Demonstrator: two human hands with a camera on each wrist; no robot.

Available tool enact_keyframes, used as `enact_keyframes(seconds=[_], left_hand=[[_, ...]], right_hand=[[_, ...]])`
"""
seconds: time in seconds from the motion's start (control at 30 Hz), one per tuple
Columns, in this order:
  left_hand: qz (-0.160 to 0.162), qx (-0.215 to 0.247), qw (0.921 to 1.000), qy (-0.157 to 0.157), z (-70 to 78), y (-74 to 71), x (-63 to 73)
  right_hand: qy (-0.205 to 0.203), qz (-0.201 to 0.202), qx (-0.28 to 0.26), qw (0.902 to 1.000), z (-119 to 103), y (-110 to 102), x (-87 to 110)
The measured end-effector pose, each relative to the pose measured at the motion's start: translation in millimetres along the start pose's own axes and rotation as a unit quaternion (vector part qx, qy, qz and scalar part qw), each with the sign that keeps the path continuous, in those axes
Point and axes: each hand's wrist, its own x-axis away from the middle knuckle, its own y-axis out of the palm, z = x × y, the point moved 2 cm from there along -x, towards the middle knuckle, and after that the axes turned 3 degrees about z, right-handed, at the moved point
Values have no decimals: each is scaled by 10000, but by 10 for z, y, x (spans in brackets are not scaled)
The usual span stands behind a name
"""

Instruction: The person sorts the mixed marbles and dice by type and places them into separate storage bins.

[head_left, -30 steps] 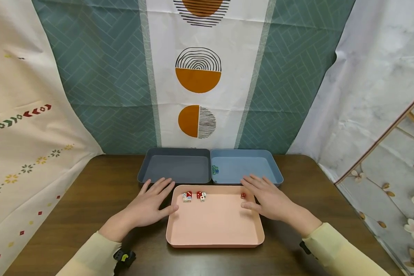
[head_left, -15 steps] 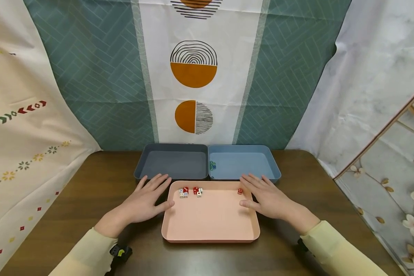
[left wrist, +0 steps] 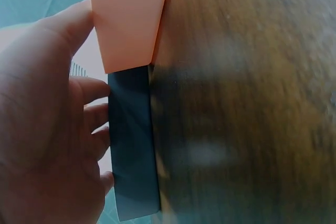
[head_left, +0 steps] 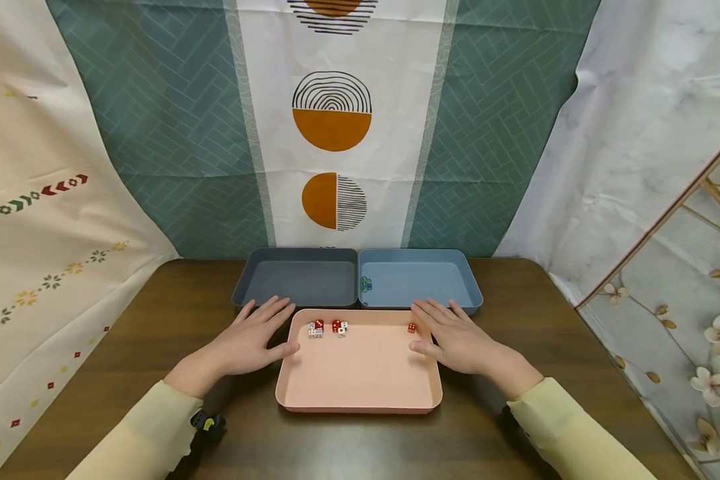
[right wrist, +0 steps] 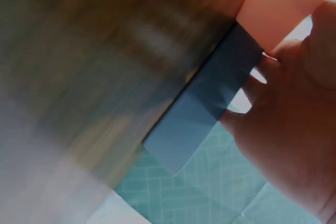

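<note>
Patterned cloth [head_left: 216, 127] hangs behind a dark wooden table [head_left: 336, 447]. Left hand [head_left: 246, 341] and right hand [head_left: 459, 340]: fingers straight and spread, holding nothing; thumbs over the side rims of the pink tray [head_left: 360, 380], contact not confirmed. One red die [head_left: 411, 328] lies just beside the right hand's fingers; four dice [head_left: 315, 329] and three dice [head_left: 339, 327] sit grouped along the far rim, left of centre. Judgement: any lift is best made one at a time, thumb and forefinger on opposite faces, from above, so neighbours are not knocked. Edges: raised all round; the far rim stands close to the dark tray [head_left: 303, 277] and blue tray [head_left: 420, 273], limiting fingertip clearance. Room for moving: over the pink tray's near half.
</note>
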Motion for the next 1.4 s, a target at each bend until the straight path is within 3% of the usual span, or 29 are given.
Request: enact_keyframes(seconds=[0.33,0.53,0.7,0.9,1.4], left_hand=[[180,-49,9998,-89,29,-26,-43],[839,-461,9953,-123,217,-33,-40],[1246,-498,9905,-284,396,-36,-37],[1175,-629,9903,-403,491,17,-56],[885,-928,9907,-455,513,114,-157]], right_hand=[[37,-151,-241,9996,12,6,-40],[68,-155,-261,9995,29,27,-55],[130,-180,-254,9994,66,69,-54],[85,-195,-373,9991,46,18,-20],[55,-624,-714,9955,37,-132,-46]])
